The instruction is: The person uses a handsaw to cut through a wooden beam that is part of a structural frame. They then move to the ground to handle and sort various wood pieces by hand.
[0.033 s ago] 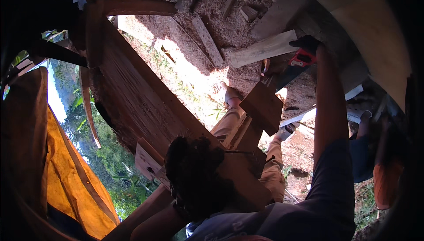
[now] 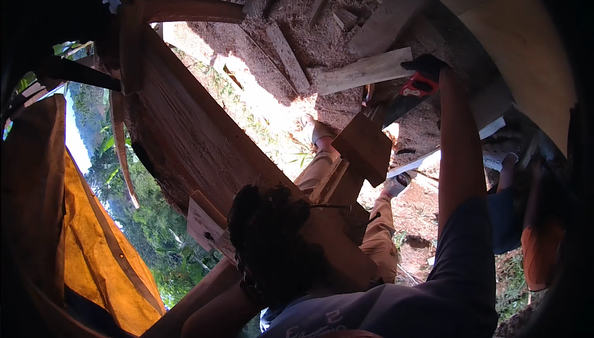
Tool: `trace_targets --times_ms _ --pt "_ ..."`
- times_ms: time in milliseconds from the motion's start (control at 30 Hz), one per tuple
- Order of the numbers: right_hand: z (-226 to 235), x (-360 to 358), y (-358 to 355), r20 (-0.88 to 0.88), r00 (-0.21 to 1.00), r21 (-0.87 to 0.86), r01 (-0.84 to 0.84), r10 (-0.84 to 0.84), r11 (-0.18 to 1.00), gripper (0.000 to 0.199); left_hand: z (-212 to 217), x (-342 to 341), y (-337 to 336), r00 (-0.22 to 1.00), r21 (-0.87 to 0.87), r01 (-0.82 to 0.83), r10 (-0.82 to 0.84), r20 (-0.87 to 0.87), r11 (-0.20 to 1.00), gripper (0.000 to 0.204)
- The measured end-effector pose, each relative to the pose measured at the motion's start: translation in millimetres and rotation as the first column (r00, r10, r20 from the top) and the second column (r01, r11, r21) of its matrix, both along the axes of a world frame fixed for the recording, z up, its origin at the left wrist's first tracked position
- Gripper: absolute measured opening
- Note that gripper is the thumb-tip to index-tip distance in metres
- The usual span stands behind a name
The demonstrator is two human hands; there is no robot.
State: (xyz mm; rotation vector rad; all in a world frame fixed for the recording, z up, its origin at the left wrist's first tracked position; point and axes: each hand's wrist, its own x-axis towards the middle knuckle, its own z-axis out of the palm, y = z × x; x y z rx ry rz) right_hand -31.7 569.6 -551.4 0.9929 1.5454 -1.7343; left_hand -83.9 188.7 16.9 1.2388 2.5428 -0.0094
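Observation:
At the upper right, my right hand (image 2: 426, 65), in a dark glove, is closed round the red handle of a hand saw (image 2: 418, 84). My right arm reaches far out, and the saw's dark blade slants down-left toward a notched wooden block (image 2: 364, 147); whether it touches the wood cannot be made out. Near the lower middle, a bulky dark shape at the end of my left forearm looks like my gloved left hand (image 2: 272, 245). It lies over a timber piece (image 2: 337, 242) beside a wide, rough plank (image 2: 192, 121). Its fingers do not stand out in the shadow.
My feet and tan trousers (image 2: 378, 239) show beneath the timber. Loose boards (image 2: 365, 73) and offcuts lie on sawdust-covered ground. An orange tarp (image 2: 102, 245) hangs at the left, a large pale curved panel (image 2: 526, 47) at the upper right. Another person's legs (image 2: 507, 214) appear at the right.
The whole view has shifted slightly left. The dark shape at my left arm sits a little higher; my right hand and the saw keep nearly the same place against the block.

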Motion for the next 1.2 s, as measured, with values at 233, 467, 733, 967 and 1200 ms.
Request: trace_targets --times_ms 233,467,733,967,1200 --pt "65.1 74.2 -121.3 -0.047 0.947 0.431 -0.267 0.317 0.862 0.061 5.4 17.0 5.6 0.995 0.089 0.032 -0.023 -0.097 0.995 0.052" --pt "191.3 133.2 -211.5 -0.167 0.9 0.9 -0.028 0.404 0.436 0.04 -25.0 -12.3 16.6 0.967 0.394 0.176 -0.083 -0.242 0.902 0.031" --pt "305.4 212.5 -207.5 -0.29 0.955 0.831 0.222 0.058 0.51 0.057 -21.7 -11.6 16.0 0.979 0.486 0.067 0.037 -0.202 0.871 0.025" --pt "339.1 315.9 -217.9 -0.117 0.973 0.938 0.042 0.199 0.345 0.048 -26.2 -1.6 12.7 0.948 0.569 0.126 0.071 -0.311 0.813 0.031" --pt "459.2 364.3 -251.9 0.16 0.671 0.983 -0.177 0.724 -0.054 0.021 2.9 71.4 -14.6 0.871 0.704 0.116 0.269 -0.412 0.701 0.032"
